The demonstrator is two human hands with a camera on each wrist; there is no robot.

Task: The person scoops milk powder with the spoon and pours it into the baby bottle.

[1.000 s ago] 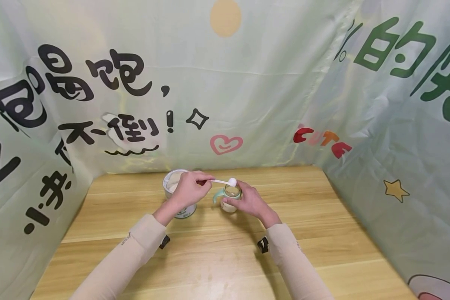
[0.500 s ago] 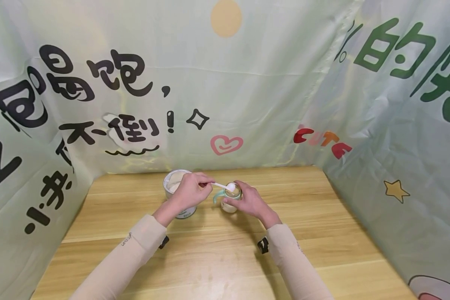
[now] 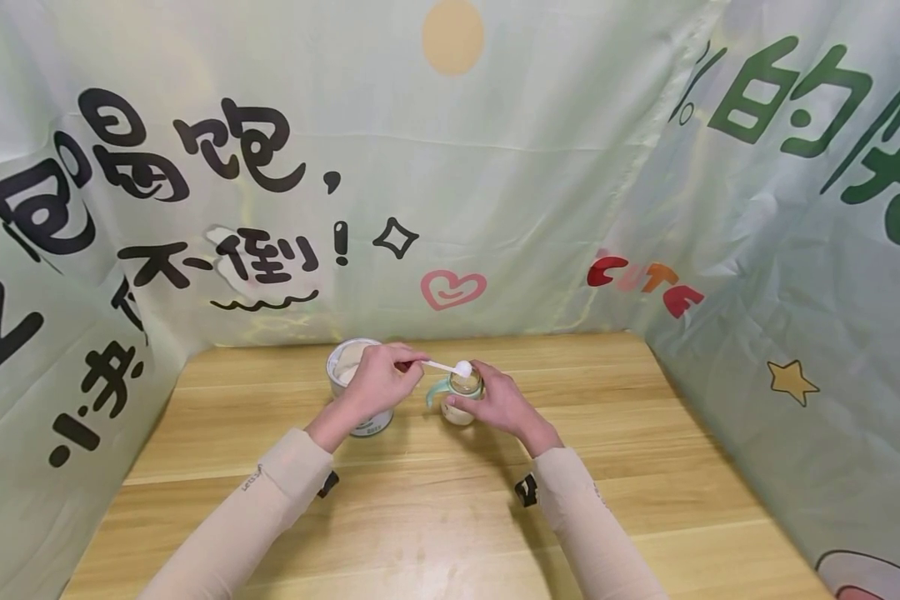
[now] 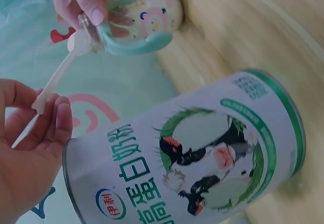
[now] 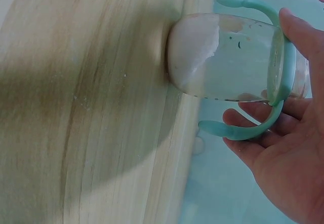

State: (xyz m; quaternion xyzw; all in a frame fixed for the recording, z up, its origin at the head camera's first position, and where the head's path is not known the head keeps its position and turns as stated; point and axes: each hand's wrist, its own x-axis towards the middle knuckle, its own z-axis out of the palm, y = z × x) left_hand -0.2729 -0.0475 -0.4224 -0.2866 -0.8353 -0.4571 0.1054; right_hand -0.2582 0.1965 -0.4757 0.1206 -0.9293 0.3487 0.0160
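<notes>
My left hand (image 3: 381, 382) pinches the handle of a white powder scoop (image 3: 462, 368). The scoop's bowl is at the mouth of a clear baby bottle (image 3: 456, 414) with mint-green handles. Around the upper part of that bottle, my right hand (image 3: 502, 403) keeps its grip. White powder (image 5: 192, 46) lies in the bottle's bottom, as the right wrist view shows. Beneath my left wrist stands a milk powder can (image 4: 212, 153), printed with a cow. Its top is uncovered and pale powder (image 3: 349, 360) shows inside. In the left wrist view, the scoop's contents are hard to make out.
The bottle and can stand near the back of a wooden table (image 3: 420, 517). Printed fabric walls (image 3: 525, 217) rise behind the table and along both sides. A few white specks (image 5: 81, 101) lie on the wood near the bottle.
The scoop's bowl dipped to the bottle mouth half a second ago and has since risen slightly. My right hand and the bottle have stayed in place.
</notes>
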